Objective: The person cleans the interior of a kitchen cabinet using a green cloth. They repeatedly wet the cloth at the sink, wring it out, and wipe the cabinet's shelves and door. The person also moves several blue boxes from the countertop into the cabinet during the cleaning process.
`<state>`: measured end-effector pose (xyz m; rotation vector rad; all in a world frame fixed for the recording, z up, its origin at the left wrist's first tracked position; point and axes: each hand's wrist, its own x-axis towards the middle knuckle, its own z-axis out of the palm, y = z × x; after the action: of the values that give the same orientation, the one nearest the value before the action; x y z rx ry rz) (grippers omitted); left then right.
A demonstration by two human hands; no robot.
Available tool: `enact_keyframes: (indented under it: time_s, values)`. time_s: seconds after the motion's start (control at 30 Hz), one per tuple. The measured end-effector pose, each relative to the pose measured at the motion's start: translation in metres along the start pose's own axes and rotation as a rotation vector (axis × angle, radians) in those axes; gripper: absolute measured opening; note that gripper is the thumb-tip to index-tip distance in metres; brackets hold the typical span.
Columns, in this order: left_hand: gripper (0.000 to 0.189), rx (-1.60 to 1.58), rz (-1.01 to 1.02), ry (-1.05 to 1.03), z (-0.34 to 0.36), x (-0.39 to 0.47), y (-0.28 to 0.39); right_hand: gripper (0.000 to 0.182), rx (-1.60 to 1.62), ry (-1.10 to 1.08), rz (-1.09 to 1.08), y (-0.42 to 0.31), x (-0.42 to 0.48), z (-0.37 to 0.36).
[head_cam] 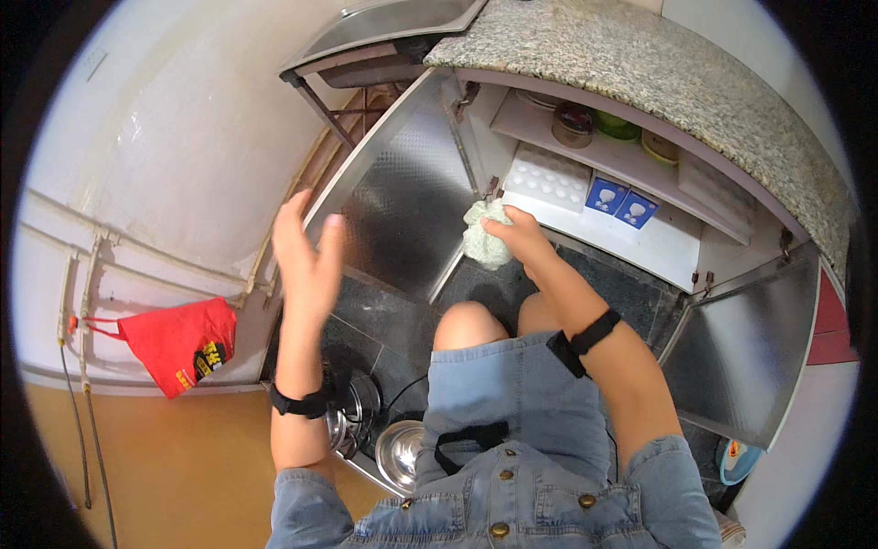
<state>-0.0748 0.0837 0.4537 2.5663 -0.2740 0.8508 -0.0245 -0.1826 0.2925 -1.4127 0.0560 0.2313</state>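
My right hand (521,237) holds a bunched pale green cloth (485,237) in front of the cabinet, near the lower hinge of the left door. My left hand (306,257) is raised at the outer edge of the left cabinet door (405,199), fingers apart and holding nothing; whether it touches the door cannot be told. Both metal-faced doors stand swung out, the right cabinet door (744,357) on the far side. On the cabinet's upper shelf (521,127) stand a lidded jar (573,125) and a green container (616,125). Below are a white egg tray (549,177) and blue light-bulb boxes (621,201).
A speckled granite countertop (617,48) overhangs the cabinet. Wall pipes (171,271) run at left, with a red bag (182,343) hanging from them. Steel bowls (401,453) lie on the dark tiled floor beside my left side. A blue basin (741,461) sits at lower right.
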Motion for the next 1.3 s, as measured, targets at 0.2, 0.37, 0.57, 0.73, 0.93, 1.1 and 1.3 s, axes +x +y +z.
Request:
enact_keyframes:
  time_s: [0.2, 0.37, 0.57, 0.73, 0.93, 1.1, 1.3]
  values:
    - [0.041, 0.002, -0.173, -0.08, 0.019, 0.027, -0.079, 0.045, -0.038, 0.286, -0.065, -0.03, 0.096, 0.004]
    - [0.044, 0.029, -0.321, -0.206, 0.021, 0.028, -0.077, 0.05, -0.2, 0.59, -0.403, -0.067, 0.139, 0.043]
    - [0.045, 0.092, -0.298, -0.242, 0.025, 0.027, -0.061, 0.043, -0.202, 0.635, -0.844, -0.05, 0.185, 0.087]
    - [0.047, 0.151, -0.307, -0.254, 0.022, 0.027, -0.053, 0.043, -0.311, 0.668, -0.776, 0.011, 0.199, 0.093]
    - [0.043, 0.233, -0.254, -0.192, 0.025, 0.034, -0.054, 0.035, 0.017, 0.647, -0.345, 0.06, 0.188, 0.061]
    - [0.042, 0.169, -0.324, -0.176, 0.03, 0.026, -0.06, 0.042, -0.151, 0.67, -0.893, -0.051, 0.187, 0.077]
    - [0.041, 0.13, -0.362, -0.168, 0.029, 0.023, -0.05, 0.052, -0.182, 0.605, -0.791, -0.002, 0.217, 0.082]
